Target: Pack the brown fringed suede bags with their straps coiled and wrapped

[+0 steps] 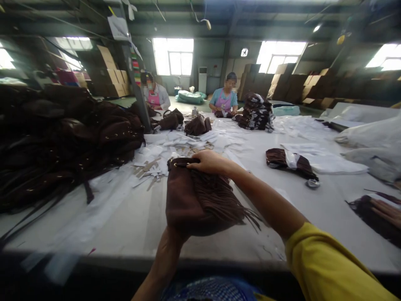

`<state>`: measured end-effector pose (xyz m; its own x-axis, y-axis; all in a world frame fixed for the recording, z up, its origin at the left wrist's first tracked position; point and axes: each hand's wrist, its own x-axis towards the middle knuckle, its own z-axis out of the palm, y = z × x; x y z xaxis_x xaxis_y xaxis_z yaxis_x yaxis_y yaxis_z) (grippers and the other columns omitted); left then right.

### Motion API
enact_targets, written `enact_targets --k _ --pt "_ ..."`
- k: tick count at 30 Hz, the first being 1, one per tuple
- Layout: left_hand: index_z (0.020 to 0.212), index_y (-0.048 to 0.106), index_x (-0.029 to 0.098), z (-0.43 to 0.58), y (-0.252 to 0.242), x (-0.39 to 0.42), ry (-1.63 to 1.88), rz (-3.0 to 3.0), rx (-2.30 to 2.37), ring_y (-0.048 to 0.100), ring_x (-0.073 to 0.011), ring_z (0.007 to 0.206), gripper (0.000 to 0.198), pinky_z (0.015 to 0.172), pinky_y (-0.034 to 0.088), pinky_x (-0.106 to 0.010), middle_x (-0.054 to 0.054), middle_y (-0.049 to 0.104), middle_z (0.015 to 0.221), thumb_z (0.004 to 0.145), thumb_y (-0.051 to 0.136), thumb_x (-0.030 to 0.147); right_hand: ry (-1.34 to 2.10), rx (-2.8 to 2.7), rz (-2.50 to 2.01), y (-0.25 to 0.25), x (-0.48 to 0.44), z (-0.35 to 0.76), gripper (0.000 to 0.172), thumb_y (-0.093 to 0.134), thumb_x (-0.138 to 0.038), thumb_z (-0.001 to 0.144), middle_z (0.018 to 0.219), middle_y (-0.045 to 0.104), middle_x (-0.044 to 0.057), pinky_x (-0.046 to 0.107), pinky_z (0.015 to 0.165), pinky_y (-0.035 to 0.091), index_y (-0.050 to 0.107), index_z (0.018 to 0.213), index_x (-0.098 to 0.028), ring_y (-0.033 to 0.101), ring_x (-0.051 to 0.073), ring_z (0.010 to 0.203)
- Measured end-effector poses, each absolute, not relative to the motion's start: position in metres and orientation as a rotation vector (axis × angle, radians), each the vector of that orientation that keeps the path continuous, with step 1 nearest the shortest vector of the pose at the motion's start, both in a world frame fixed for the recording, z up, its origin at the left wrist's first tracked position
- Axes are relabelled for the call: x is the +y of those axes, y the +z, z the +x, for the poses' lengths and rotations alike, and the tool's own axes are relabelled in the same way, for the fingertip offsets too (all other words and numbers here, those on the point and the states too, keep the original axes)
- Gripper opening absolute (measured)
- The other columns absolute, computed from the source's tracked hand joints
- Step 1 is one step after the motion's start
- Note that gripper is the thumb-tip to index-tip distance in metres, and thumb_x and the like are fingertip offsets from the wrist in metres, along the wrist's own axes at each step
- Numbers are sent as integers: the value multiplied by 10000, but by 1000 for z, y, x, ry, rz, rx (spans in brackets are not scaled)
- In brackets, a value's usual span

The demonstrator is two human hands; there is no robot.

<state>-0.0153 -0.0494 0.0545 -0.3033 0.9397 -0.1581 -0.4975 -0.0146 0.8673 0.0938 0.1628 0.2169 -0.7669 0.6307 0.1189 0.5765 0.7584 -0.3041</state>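
Observation:
A dark brown handbag (183, 196) with long fringe and metal eyelets along its top edge is held up over the white table. My right hand (209, 162) is closed on its upper rim, thumb by an eyelet. From below, my left hand (177, 235) holds the bag's bottom, its fingers hidden behind the leather-like material. The fringe (219, 198) hangs toward the right, beneath my right forearm. Just behind the bag lie paper scraps and brown strips (152, 169).
A large heap of brown bags (69, 142) covers the left side. Stacked brown pieces (255, 112) stand at the back; a fringed bundle (290, 163) lies right. Two people work across the white table (125, 225). Another person's hand (387, 211) rests on a dark bag at far right.

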Motion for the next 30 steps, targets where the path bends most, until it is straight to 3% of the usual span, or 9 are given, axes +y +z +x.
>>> enact_targets --k 3,7,13,16,19,21,26,30 --pt "1399 499 193 -8 39 -56 1515 398 1064 560 -358 1250 775 1010 499 -539 -157 606 1348 824 534 712 391 -2911 -977 202 177 72 339 645 -449 874 1004 744 84 273 717 467 736 1086 -201 670 235 894" --pt "1302 582 209 -36 15 -72 1339 450 1298 599 -323 1209 627 943 561 -458 -134 588 1374 777 730 519 441 -2743 -955 171 175 91 348 622 -374 908 1092 736 50 269 799 478 666 1227 -238 672 203 967" --pt "1282 574 270 -90 14 -86 1409 1077 1891 609 -274 1176 532 981 532 -443 -80 569 1368 818 674 509 459 -2274 -1248 117 108 188 268 544 -408 949 973 746 50 288 732 502 727 1021 -226 688 202 851" --pt "1289 576 286 -93 28 -66 1330 1461 1985 650 -257 1082 496 985 521 -457 -67 586 1343 842 659 484 658 -2218 -1440 90 68 215 336 553 -444 935 855 741 43 314 709 518 680 1149 -218 696 212 756" --pt "1304 572 287 -90 35 -37 1247 1802 1942 616 -265 1143 493 1053 457 -466 -60 619 1308 850 662 455 931 -2177 -1414 67 43 213 586 602 -413 908 1023 738 52 333 768 549 439 1445 -247 712 204 785" --pt "1275 592 275 -91 36 -21 1193 1890 1888 603 -260 1159 446 1046 456 -449 -58 646 1261 862 648 435 956 -2130 -1384 53 37 201 698 640 -388 882 1192 691 76 355 810 560 341 1503 -271 713 213 850" --pt "1091 647 226 -97 30 -7 1041 1872 1782 652 -241 1012 325 896 524 -379 -50 691 1083 821 675 404 796 -1982 -1358 34 45 178 654 690 -325 836 1349 598 97 377 871 567 441 1436 -257 641 264 1113" --pt "1050 626 226 -95 20 -18 1043 1938 1879 652 -230 950 265 829 522 -342 -39 684 1013 815 668 340 822 -1968 -1239 30 49 180 572 648 -278 867 1323 615 72 344 922 546 454 1404 -263 638 230 1126"
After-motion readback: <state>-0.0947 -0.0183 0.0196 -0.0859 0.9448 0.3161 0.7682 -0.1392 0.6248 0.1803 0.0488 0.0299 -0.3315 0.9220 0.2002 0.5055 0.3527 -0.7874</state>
